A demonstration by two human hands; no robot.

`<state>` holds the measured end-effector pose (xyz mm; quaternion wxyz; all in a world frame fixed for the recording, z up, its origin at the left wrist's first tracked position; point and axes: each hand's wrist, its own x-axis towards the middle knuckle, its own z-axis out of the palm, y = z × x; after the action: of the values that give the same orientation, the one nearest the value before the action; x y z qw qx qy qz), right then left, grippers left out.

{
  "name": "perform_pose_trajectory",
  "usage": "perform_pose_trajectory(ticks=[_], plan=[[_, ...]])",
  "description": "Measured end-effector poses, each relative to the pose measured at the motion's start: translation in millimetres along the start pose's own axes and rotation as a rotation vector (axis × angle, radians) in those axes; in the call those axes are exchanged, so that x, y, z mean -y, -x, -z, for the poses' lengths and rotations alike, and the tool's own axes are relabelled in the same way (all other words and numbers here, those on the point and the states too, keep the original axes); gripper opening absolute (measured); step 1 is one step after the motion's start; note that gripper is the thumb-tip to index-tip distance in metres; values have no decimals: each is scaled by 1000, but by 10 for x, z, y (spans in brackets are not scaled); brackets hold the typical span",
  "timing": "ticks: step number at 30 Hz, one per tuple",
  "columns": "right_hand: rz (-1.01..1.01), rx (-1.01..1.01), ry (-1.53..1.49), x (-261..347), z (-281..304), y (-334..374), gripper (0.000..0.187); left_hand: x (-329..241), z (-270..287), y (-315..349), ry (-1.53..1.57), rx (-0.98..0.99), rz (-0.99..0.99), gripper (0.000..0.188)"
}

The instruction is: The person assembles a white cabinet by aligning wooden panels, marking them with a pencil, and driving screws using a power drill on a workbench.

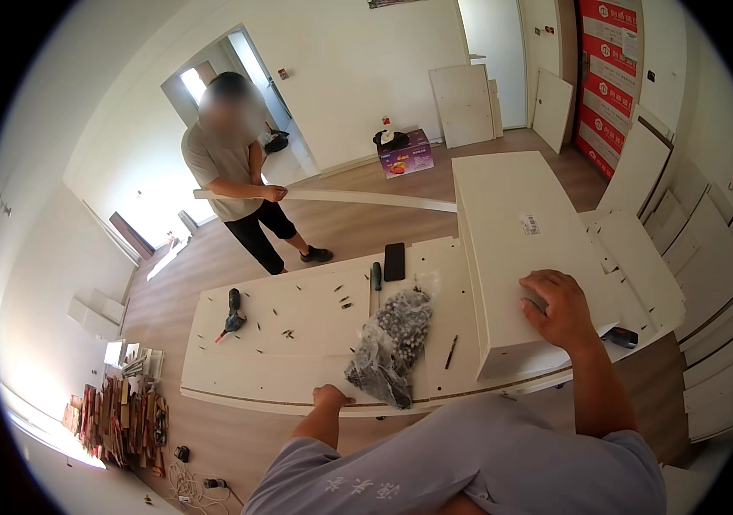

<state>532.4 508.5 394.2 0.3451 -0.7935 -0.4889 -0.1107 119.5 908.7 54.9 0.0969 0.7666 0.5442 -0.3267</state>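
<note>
My right hand (pixel 560 311) lies on top of a white box-shaped cabinet (pixel 521 266), fingers stretched out and thumb apart. Below it is a large white panel (pixel 315 360), lying flat. My left hand (pixel 330 397) is closed at the panel's near edge, its fingers partly hidden. Right of it sits a clear plastic bag (pixel 392 343) full of small dark and light fittings. On the panel also lie a screwdriver (pixel 376 276), a black phone (pixel 395 262), a drill bit (pixel 451 352), a power driver (pixel 232 316) and several small dark pegs (pixel 288 333).
Across the panel, a person (pixel 237 172) holds a long white strip (pixel 366 199) reaching to the cabinet. White boards (pixel 701 266) lean along the right. A dark tool (pixel 620 336) lies beside my right forearm. Wood scraps (pixel 121 425) and a cable (pixel 184 485) are on the floor at left.
</note>
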Motion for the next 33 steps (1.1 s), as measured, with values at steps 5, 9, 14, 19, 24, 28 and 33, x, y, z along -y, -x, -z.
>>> perform_pose_trajectory(ticks=[5,9,14,19,24,28,33], plan=[[6,2,2,-20,-10,9,30,-12,6,-23,4,12,-4,89],[13,-3,2,9,-4,4,29,29,-45,-99,29,20,11,90],[23,-7,13,-9,-11,14,29,30,-57,-122,59,25,21,91],[22,-9,20,6,-7,9,29,22,-56,-114,46,14,16,91],[15,-6,20,13,-7,10,29,27,-26,-80,46,32,21,91],[14,-6,30,-2,-20,17,29,-21,14,6,53,13,48,91],[1,1,16,10,-20,10,29,-21,55,48,19,-1,0,87]])
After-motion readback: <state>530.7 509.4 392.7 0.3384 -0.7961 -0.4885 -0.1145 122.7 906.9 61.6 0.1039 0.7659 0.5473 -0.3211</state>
